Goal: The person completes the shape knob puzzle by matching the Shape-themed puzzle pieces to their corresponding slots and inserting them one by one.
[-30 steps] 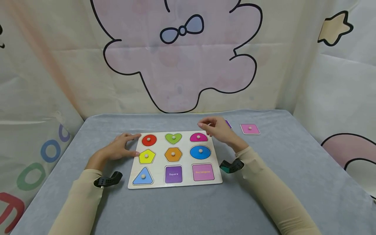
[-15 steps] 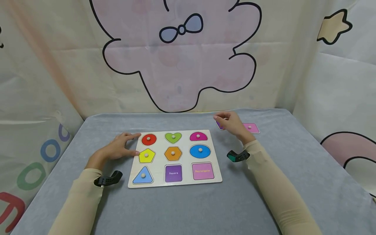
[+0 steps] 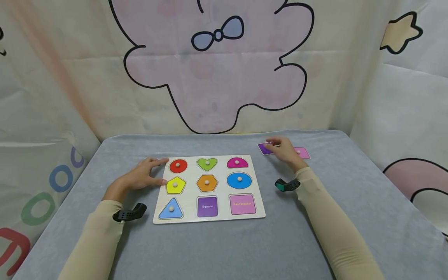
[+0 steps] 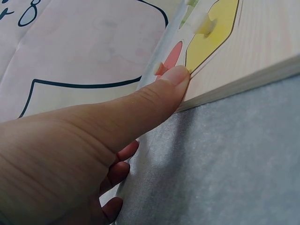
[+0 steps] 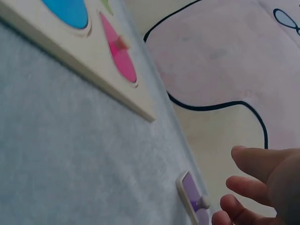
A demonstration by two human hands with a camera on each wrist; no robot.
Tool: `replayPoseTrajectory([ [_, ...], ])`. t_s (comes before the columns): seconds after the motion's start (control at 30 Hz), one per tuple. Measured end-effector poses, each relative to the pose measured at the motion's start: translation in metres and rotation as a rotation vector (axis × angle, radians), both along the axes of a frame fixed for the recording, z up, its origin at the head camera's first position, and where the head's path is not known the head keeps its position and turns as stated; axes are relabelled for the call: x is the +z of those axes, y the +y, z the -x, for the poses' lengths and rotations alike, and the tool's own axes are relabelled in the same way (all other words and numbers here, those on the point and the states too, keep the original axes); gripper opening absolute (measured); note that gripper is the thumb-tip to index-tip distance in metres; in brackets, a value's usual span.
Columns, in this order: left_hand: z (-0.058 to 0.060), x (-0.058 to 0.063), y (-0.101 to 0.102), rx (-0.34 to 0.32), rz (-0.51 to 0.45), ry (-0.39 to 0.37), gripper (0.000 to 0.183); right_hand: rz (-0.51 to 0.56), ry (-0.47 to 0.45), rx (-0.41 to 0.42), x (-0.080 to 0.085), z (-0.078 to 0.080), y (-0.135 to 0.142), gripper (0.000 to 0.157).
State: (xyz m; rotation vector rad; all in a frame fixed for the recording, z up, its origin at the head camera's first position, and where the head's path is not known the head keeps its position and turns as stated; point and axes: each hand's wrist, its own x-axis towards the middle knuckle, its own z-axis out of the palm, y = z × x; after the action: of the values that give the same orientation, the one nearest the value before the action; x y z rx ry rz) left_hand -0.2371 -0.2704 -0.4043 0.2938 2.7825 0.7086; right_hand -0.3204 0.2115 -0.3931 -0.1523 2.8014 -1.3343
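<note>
A white wooden puzzle board [image 3: 224, 190] with knobbed shape pieces lies on the cloth. My left hand [image 3: 138, 175] rests at its left edge, thumb [image 4: 176, 77] touching the top beside the yellow pentagon [image 3: 175, 186] and index finger stretched to the far left corner. Beyond the board's far right corner is a purple square piece [image 3: 264, 148] with a knob. My right hand [image 3: 284, 149] hovers by it, holding nothing, and partly covers it in the head view. From the right wrist, the fingers [image 5: 248, 187] appear loosely bent, near the purple piece's knob [image 5: 203, 202].
A pink rectangular piece [image 3: 303, 153] lies to the right, partly behind the right hand. On the board, the square slot [image 3: 207, 212] and rectangular slot [image 3: 243, 209] show printed words and no knobs. A printed curtain [image 3: 217, 77] rises behind the table.
My right hand has moved right, from over the board's far right corner to the purple square piece, uncovering more of that piece. My left hand has stayed on the board's edge.
</note>
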Motion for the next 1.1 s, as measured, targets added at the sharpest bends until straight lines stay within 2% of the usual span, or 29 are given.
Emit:
replayPoseTrajectory([
  [0.23, 0.001, 0.000, 0.000, 0.012, 0.002, -0.010, 0.093, -0.074, -0.050, -0.012, -0.012, 0.006, 0.005, 0.045],
  [0.47, 0.003, 0.001, 0.001, 0.003, 0.002, -0.006, 0.092, -0.161, -0.004, 0.022, -0.017, 0.007, 0.006, 0.043],
  [0.6, 0.003, -0.001, 0.001, 0.011, 0.001, -0.020, 0.092, -0.192, 0.011, 0.011, -0.019, 0.007, 0.006, 0.036],
  [0.87, 0.003, -0.001, 0.001, 0.016, -0.009, -0.020, 0.093, -0.211, 0.106, -0.026, -0.019, 0.009, 0.009, 0.022],
  [1.1, 0.002, -0.001, 0.001, 0.023, -0.003, -0.018, 0.092, -0.236, 0.056, -0.059, -0.013, 0.006, 0.009, 0.025],
])
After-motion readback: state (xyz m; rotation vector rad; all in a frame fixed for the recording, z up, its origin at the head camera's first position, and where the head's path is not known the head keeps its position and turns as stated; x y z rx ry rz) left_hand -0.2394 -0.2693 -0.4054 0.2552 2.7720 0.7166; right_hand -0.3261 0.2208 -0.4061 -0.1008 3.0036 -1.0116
